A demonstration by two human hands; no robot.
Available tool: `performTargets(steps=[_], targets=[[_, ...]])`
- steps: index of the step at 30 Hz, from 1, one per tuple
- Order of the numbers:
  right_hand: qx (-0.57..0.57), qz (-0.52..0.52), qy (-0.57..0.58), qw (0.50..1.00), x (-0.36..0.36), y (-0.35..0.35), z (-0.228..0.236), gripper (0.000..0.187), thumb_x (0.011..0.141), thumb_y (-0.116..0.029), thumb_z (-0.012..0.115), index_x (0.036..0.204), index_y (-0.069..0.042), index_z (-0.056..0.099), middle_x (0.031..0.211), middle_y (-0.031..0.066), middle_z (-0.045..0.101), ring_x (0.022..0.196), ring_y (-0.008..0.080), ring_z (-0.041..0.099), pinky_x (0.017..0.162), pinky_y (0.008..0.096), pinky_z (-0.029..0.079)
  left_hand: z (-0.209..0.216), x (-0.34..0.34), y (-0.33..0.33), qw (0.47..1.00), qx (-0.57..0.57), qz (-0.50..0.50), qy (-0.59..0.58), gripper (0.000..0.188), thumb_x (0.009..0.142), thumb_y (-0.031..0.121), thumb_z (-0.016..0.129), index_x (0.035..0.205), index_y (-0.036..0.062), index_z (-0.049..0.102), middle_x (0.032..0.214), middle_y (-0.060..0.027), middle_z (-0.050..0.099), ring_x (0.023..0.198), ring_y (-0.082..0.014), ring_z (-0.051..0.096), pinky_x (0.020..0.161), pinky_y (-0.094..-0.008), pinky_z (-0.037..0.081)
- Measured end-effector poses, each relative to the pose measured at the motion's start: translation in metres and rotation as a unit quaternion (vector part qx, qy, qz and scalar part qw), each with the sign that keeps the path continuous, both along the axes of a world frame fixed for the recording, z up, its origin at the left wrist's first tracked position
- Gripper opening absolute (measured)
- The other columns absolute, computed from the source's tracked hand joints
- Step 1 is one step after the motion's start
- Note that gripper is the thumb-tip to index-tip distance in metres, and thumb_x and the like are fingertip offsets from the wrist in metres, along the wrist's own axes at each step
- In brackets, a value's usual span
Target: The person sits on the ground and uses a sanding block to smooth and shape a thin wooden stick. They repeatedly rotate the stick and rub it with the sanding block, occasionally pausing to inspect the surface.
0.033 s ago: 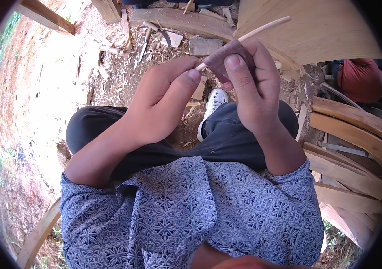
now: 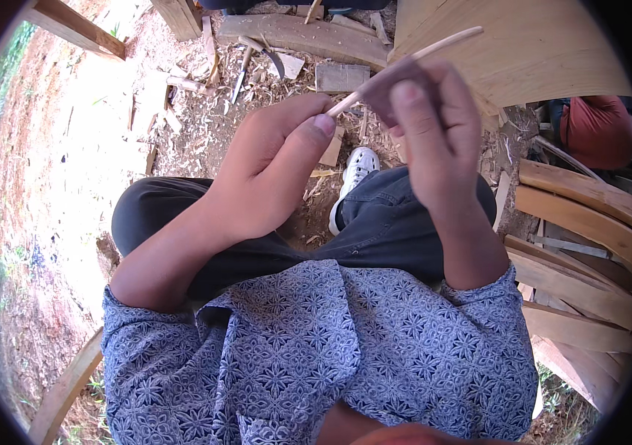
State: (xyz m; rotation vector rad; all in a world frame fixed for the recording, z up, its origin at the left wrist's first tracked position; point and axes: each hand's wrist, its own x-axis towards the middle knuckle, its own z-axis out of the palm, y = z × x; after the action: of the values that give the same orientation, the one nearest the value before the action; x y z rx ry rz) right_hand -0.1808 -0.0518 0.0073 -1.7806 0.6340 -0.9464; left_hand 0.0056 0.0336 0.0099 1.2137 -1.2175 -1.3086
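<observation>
A thin, slightly curved wooden stick point(image 2: 447, 42) slants up to the right in front of me. Its lower end is pinched between the thumb and fingers of my left hand point(image 2: 267, 167). My right hand point(image 2: 438, 141), a little blurred, grips a folded piece of dark brown sandpaper point(image 2: 381, 102) with the thumb on top. The sandpaper is wrapped against the stick's middle, and part of the stick is hidden behind it. Beyond the sandpaper the pale, rounded far tip sticks out free.
Wood shavings litter the ground, with a sickle point(image 2: 271, 58) and a knife point(image 2: 241, 73) at the far left. Curved planks point(image 2: 579, 219) are stacked at the right. A broad wooden panel point(image 2: 508, 52) stands far right, near a person in red point(image 2: 597, 133).
My right hand has slid the sandpaper up and to the right along the stick, baring more of it near my left hand. The left hand has stayed almost still.
</observation>
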Motion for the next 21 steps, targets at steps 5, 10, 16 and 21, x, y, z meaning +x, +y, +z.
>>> performTargets(steps=[5, 10, 16, 21], targets=[[0.037, -0.035, -0.185, 0.982, -0.003, -0.014, 0.005, 0.015, 0.101, -0.014, 0.054, 0.111, -0.003, 0.059, 0.085, 0.0022, 0.063, 0.069, 0.007, 0.05, 0.064, 0.0265, 0.042, -0.006, 0.003, 0.0, 0.999, -0.03, -0.011, -0.026, 0.032, 0.098, 0.026, 0.042, 0.078, 0.0025, 0.048, 0.064, -0.0006, 0.039, 0.058, -0.0098, 0.034, 0.054, -0.0288, 0.028], [0.033, -0.045, -0.129, 0.99, -0.013, -0.026, 0.01, 0.016, 0.101, -0.017, 0.055, 0.109, -0.004, 0.059, 0.086, 0.0018, 0.063, 0.07, 0.0053, 0.052, 0.063, 0.0237, 0.043, -0.001, 0.002, 0.001, 0.999, -0.016, -0.002, -0.037, 0.031, 0.099, 0.026, 0.043, 0.079, 0.0025, 0.048, 0.063, -0.0001, 0.039, 0.059, -0.0092, 0.035, 0.054, -0.0289, 0.029], [0.059, 0.013, -0.104, 0.993, 0.007, -0.003, 0.017, 0.014, 0.1, -0.01, 0.057, 0.107, 0.002, 0.058, 0.084, 0.0031, 0.064, 0.077, 0.0031, 0.06, 0.068, 0.0177, 0.049, 0.003, 0.003, -0.001, 0.998, -0.034, -0.008, -0.056, 0.029, 0.1, 0.021, 0.043, 0.084, -0.0011, 0.052, 0.062, -0.0065, 0.045, 0.058, -0.0136, 0.043, 0.055, -0.0334, 0.036], [0.042, 0.009, -0.078, 0.996, 0.009, 0.007, 0.005, 0.014, 0.101, -0.011, 0.054, 0.108, 0.001, 0.058, 0.088, 0.002, 0.066, 0.074, 0.0019, 0.058, 0.066, 0.0171, 0.046, 0.002, -0.002, -0.002, 1.0, 0.001, 0.002, -0.009, 0.032, 0.098, 0.03, 0.042, 0.079, 0.004, 0.048, 0.064, 0.0039, 0.038, 0.058, -0.0057, 0.031, 0.052, -0.0245, 0.024]])
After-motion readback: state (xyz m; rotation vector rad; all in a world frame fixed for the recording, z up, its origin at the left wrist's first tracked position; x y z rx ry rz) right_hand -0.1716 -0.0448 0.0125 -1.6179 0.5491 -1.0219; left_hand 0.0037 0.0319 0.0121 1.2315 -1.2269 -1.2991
